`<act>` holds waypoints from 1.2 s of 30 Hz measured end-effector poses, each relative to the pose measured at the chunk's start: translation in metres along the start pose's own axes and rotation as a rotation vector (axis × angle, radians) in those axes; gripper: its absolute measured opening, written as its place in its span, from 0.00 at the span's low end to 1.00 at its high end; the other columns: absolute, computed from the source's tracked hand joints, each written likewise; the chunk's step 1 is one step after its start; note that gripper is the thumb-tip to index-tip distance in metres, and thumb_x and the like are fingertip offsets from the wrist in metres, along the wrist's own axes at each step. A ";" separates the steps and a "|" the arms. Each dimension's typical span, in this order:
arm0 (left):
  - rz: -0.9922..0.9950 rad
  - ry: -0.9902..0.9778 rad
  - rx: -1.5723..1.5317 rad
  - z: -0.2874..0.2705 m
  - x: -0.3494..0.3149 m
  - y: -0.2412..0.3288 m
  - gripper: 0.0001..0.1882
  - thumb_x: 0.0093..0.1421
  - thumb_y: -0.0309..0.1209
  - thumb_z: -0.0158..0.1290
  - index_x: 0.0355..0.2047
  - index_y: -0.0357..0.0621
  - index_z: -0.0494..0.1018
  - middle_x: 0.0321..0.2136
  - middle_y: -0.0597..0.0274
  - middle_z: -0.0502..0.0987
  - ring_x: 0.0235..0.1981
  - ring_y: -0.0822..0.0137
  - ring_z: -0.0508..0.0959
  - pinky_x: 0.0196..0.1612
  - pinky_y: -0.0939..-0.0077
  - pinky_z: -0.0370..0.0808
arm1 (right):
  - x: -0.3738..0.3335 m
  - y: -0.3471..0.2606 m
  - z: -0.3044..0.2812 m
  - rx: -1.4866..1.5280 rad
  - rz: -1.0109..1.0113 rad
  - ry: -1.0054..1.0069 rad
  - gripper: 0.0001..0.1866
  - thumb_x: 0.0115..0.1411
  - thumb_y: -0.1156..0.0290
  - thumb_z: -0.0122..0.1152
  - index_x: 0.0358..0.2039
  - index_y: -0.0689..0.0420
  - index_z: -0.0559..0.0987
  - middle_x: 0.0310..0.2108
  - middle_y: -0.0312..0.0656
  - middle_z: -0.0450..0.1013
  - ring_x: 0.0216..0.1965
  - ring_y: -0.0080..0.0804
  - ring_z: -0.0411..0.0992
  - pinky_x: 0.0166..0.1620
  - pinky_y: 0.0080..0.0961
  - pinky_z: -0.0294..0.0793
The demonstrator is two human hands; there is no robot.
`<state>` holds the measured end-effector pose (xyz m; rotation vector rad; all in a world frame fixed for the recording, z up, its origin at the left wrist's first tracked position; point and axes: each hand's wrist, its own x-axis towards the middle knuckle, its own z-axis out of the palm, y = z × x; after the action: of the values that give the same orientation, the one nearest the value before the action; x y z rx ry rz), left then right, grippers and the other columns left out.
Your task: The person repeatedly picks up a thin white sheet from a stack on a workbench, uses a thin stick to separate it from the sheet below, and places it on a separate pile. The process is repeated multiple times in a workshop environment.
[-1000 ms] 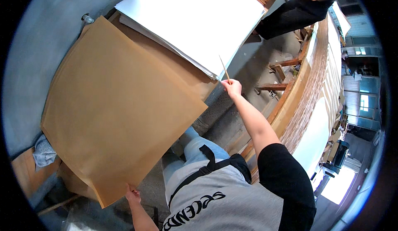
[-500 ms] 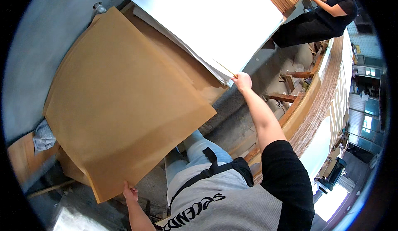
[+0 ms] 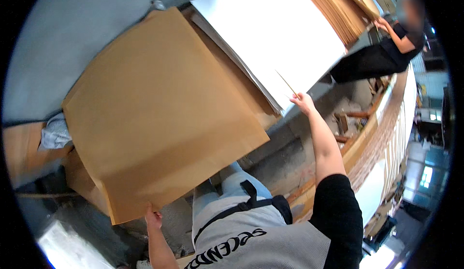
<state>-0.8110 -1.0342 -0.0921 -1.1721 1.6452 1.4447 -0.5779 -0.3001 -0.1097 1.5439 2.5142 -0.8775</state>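
A large stack of brown paper sheets (image 3: 164,104) lies in front of me on the left. My left hand (image 3: 153,218) pinches the near edge of the top brown sheet, close to its near left corner, thumb on top. My right hand (image 3: 303,103) is closed around a thin light-coloured stick (image 3: 287,83), which points far left over the stack of large white sheets (image 3: 270,32). That hand is beside the near corner of the white stack; whether it touches the paper I cannot tell.
At the far right a co-worker (image 3: 401,42) holds a sheet by a brown stack (image 3: 328,8). A long pile of striped boards or sheets (image 3: 382,124) curves along the right. A grey cloth (image 3: 55,132) lies at left, and a wall (image 3: 87,22) stands behind.
The view has swung, so the stacks sit farther right. My right hand with the stick has moved slightly away from the white stack's corner. The co-worker's hands now raise a brown-edged sheet.
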 end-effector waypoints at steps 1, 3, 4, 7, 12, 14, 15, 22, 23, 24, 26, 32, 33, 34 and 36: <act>0.005 0.016 0.007 0.006 0.000 0.002 0.15 0.52 0.45 0.52 0.33 0.52 0.65 0.14 0.70 0.65 0.09 0.74 0.61 0.11 0.83 0.55 | 0.004 0.010 0.000 0.070 0.018 0.060 0.15 0.47 0.64 0.60 0.29 0.63 0.73 0.26 0.41 0.72 0.25 0.25 0.68 0.31 0.22 0.67; 0.025 -0.049 -0.021 0.017 -0.005 0.007 0.14 0.53 0.44 0.51 0.33 0.51 0.65 0.13 0.70 0.63 0.09 0.74 0.61 0.11 0.82 0.55 | 0.011 0.017 -0.007 0.261 0.090 0.170 0.14 0.52 0.64 0.55 0.29 0.64 0.71 0.25 0.41 0.71 0.24 0.24 0.68 0.27 0.20 0.67; 0.033 -0.080 -0.038 0.018 -0.008 0.006 0.14 0.53 0.43 0.51 0.33 0.51 0.65 0.13 0.69 0.63 0.09 0.73 0.61 0.11 0.81 0.54 | 0.010 0.005 -0.012 0.380 0.141 0.219 0.14 0.53 0.63 0.53 0.28 0.64 0.70 0.24 0.41 0.71 0.23 0.22 0.68 0.23 0.19 0.66; 0.110 -0.119 -0.115 0.008 0.007 -0.015 0.12 0.54 0.42 0.50 0.30 0.48 0.66 0.11 0.68 0.61 0.08 0.73 0.60 0.10 0.79 0.54 | -0.035 -0.104 -0.056 0.709 0.215 0.039 0.12 0.57 0.61 0.48 0.25 0.57 0.67 0.23 0.36 0.69 0.21 0.16 0.67 0.13 0.14 0.56; 0.214 -0.190 -0.188 0.011 0.022 -0.038 0.11 0.55 0.37 0.49 0.22 0.45 0.65 0.09 0.66 0.60 0.07 0.70 0.59 0.08 0.76 0.53 | -0.132 -0.247 -0.054 0.975 0.002 -0.161 0.08 0.61 0.63 0.43 0.29 0.53 0.65 0.25 0.31 0.67 0.24 0.15 0.70 0.10 0.07 0.47; 0.132 -0.131 -0.179 0.021 0.011 -0.030 0.10 0.54 0.36 0.49 0.21 0.45 0.65 0.10 0.66 0.62 0.06 0.69 0.60 0.08 0.75 0.52 | -0.157 -0.296 -0.025 0.983 -0.133 -0.214 0.07 0.60 0.64 0.43 0.30 0.53 0.64 0.24 0.30 0.66 0.26 0.16 0.71 0.10 0.07 0.47; 0.143 -0.170 -0.223 0.019 0.020 -0.036 0.11 0.54 0.37 0.49 0.22 0.45 0.65 0.10 0.65 0.62 0.06 0.69 0.61 0.08 0.75 0.52 | -0.171 -0.326 -0.004 0.964 -0.192 -0.222 0.07 0.60 0.64 0.43 0.33 0.52 0.64 0.25 0.30 0.65 0.26 0.17 0.71 0.11 0.07 0.48; 0.167 -0.241 -0.267 0.028 0.019 -0.047 0.13 0.54 0.40 0.50 0.25 0.44 0.65 0.11 0.63 0.65 0.06 0.69 0.62 0.07 0.76 0.55 | -0.273 -0.470 0.181 0.454 -0.805 -0.321 0.10 0.60 0.67 0.43 0.34 0.61 0.64 0.25 0.44 0.69 0.28 0.34 0.71 0.34 0.29 0.67; 0.159 -0.242 -0.308 0.031 0.020 -0.051 0.13 0.54 0.41 0.50 0.25 0.44 0.65 0.11 0.63 0.65 0.06 0.69 0.63 0.08 0.76 0.55 | -0.296 -0.483 0.199 0.458 -0.824 -0.397 0.10 0.60 0.66 0.42 0.34 0.61 0.63 0.24 0.47 0.70 0.29 0.39 0.71 0.33 0.32 0.67; 0.146 -0.242 -0.346 0.035 0.023 -0.056 0.13 0.54 0.41 0.50 0.25 0.44 0.65 0.11 0.63 0.65 0.06 0.69 0.63 0.08 0.76 0.56 | -0.315 -0.490 0.220 0.435 -0.845 -0.478 0.10 0.59 0.66 0.43 0.33 0.60 0.63 0.24 0.48 0.69 0.29 0.43 0.71 0.32 0.35 0.67; 0.127 -0.249 -0.393 0.033 0.029 -0.066 0.13 0.54 0.42 0.50 0.25 0.45 0.65 0.11 0.63 0.66 0.07 0.70 0.64 0.08 0.76 0.56 | -0.342 -0.493 0.272 0.307 -0.971 -0.538 0.10 0.58 0.66 0.44 0.33 0.59 0.60 0.24 0.52 0.69 0.28 0.53 0.68 0.29 0.42 0.66; 0.223 -0.390 -0.323 0.036 0.030 -0.065 0.10 0.56 0.40 0.47 0.30 0.49 0.63 0.13 0.65 0.65 0.08 0.70 0.64 0.08 0.77 0.56 | -0.395 -0.471 0.340 0.111 -1.103 -0.675 0.12 0.58 0.62 0.44 0.32 0.58 0.60 0.22 0.49 0.70 0.24 0.52 0.68 0.25 0.42 0.64; 0.199 -0.396 -0.365 0.035 0.026 -0.060 0.09 0.57 0.40 0.45 0.31 0.50 0.63 0.13 0.65 0.65 0.08 0.71 0.64 0.08 0.77 0.56 | -0.401 -0.467 0.347 0.030 -1.116 -0.732 0.12 0.59 0.62 0.43 0.33 0.57 0.60 0.22 0.48 0.70 0.24 0.51 0.68 0.24 0.43 0.64; 0.176 -0.404 -0.426 0.033 0.026 -0.057 0.09 0.57 0.40 0.45 0.31 0.50 0.62 0.13 0.65 0.65 0.08 0.71 0.64 0.08 0.77 0.56 | -0.406 -0.465 0.350 -0.049 -1.134 -0.788 0.12 0.59 0.61 0.42 0.33 0.57 0.60 0.22 0.48 0.71 0.24 0.51 0.69 0.24 0.44 0.64; 0.122 -0.427 -0.533 0.034 0.027 -0.054 0.09 0.58 0.40 0.44 0.31 0.50 0.62 0.13 0.65 0.65 0.09 0.71 0.64 0.09 0.77 0.56 | -0.410 -0.457 0.350 -0.029 -1.115 -0.822 0.14 0.57 0.58 0.45 0.32 0.57 0.65 0.22 0.47 0.71 0.25 0.47 0.70 0.26 0.40 0.66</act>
<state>-0.7751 -1.0064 -0.1443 -0.9407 1.0831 2.1237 -0.8393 -0.9553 -0.0659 -0.3984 2.4609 -1.1627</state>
